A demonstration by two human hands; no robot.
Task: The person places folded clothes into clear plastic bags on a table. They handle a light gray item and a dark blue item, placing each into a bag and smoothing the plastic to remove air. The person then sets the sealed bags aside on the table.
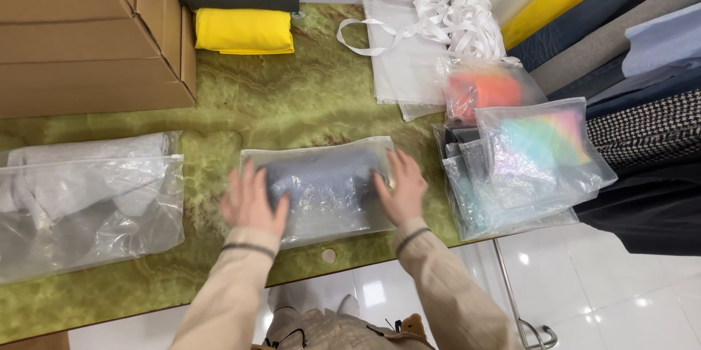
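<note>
- A clear bag [321,186] of grey fabric is pressed flat at the green table's [241,102] near edge, long axis left-right.
- Left hand [252,204] and right hand [400,188] (fingers spread wide) are laid on the bag's ends.

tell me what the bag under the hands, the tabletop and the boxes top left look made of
Clear bag: thin glossy plastic film, crinkled with glare; the dark grey thing inside looks like folded fabric. Both the left hand and right hand press flat on it.
Tabletop: polished green stone look with veining, maybe onyx or a printed laminate.
Boxes: matte brown corrugated cardboard, judging by the folded flaps.
</note>
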